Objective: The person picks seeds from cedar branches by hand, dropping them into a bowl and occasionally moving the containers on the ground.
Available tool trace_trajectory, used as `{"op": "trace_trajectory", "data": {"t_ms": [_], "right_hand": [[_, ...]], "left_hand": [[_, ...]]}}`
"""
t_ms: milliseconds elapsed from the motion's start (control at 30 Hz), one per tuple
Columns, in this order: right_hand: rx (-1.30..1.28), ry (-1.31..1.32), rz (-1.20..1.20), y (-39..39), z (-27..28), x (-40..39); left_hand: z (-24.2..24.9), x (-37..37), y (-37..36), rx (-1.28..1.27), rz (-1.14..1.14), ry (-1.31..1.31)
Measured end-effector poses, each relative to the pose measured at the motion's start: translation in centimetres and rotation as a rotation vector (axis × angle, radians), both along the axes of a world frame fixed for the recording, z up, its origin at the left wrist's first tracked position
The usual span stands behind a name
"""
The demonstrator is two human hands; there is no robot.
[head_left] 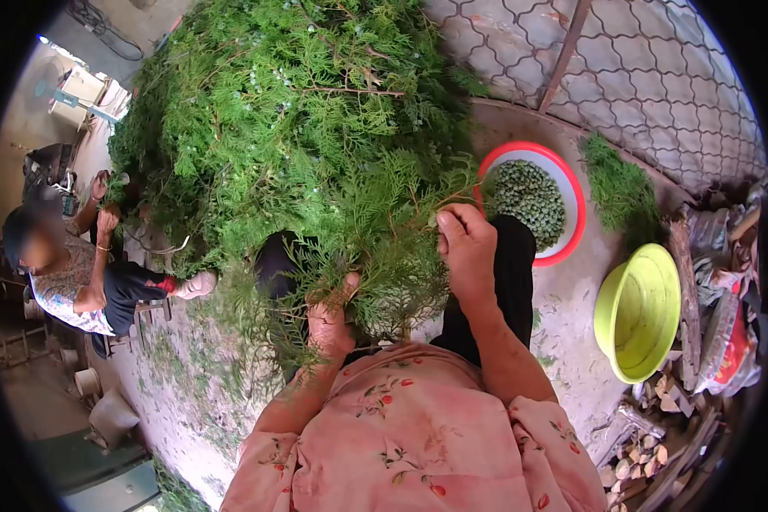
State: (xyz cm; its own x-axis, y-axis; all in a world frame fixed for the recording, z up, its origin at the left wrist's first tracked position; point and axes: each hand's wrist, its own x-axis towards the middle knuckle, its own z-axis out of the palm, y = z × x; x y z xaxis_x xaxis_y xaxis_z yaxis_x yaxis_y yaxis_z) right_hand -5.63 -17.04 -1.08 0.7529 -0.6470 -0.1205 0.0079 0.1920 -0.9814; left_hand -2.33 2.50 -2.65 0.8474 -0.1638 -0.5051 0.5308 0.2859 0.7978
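Observation:
A leafy green cypress branch (392, 277) lies across my lap. My left hand (331, 322) is closed around its lower part, with the fingers partly covered by the foliage. My right hand (468, 243) is up at the branch's right side, its thumb and fingers pinched together beside a thin brown stem. Whatever sits between those fingertips is too small to make out. Just beyond the right hand stands a white basin (573, 179) with a red rim, holding many small green cypress cones (529, 196).
A big heap of cypress branches (299, 111) rises in front of me. At left, another person (68, 273) sits holding a sprig. A yellow-green tub (636, 316), firewood (648, 461) and a loose cypress clump (619, 183) are at right, below a wire mesh (648, 77).

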Motion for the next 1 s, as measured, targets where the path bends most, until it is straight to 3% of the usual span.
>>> {"op": "trace_trajectory", "data": {"t_ms": [33,67,133,267,367,433,600,667,833,933,1000], "right_hand": [[0.225,-0.046,0.031,-0.2,0.0,0.0],[0.224,-0.046,0.027,-0.2,-0.1,0.0],[0.457,-0.136,0.025,-0.1,-0.6,0.2],[0.461,-0.177,0.066,0.0,-0.6,0.3],[0.464,-0.175,0.123,-0.1,-0.6,0.3],[0.436,-0.190,0.130,0.0,-0.3,0.4],[0.304,-0.149,0.151,0.3,0.1,0.3],[0.205,-0.116,0.142,0.5,0.1,0.4],[0.493,-0.209,0.037,0.7,-0.7,0.7],[0.356,-0.177,-0.071,1.2,-0.3,0.7],[0.258,-0.174,-0.111,1.4,-0.6,0.7]], "left_hand": [[0.4,-0.3,-0.6,-0.029,0.025,-0.026],[0.5,-0.2,-0.6,-0.030,0.020,-0.025],[0.6,0.1,-0.4,-0.048,0.000,0.016],[0.7,0.1,-0.5,0.009,0.068,0.052],[-0.1,0.2,-0.1,-0.109,0.068,0.097],[0.1,0.3,-0.2,0.069,0.045,0.036],[0.2,0.2,-0.4,0.007,0.004,-0.036],[0.6,0.1,-0.6,-0.026,-0.002,-0.054],[2.3,-0.7,-1.2,-0.029,-0.033,0.005],[0.8,-0.7,-0.6,0.044,-0.089,0.046],[-1.3,-1.1,0.0,0.084,-0.125,-0.258]]}}
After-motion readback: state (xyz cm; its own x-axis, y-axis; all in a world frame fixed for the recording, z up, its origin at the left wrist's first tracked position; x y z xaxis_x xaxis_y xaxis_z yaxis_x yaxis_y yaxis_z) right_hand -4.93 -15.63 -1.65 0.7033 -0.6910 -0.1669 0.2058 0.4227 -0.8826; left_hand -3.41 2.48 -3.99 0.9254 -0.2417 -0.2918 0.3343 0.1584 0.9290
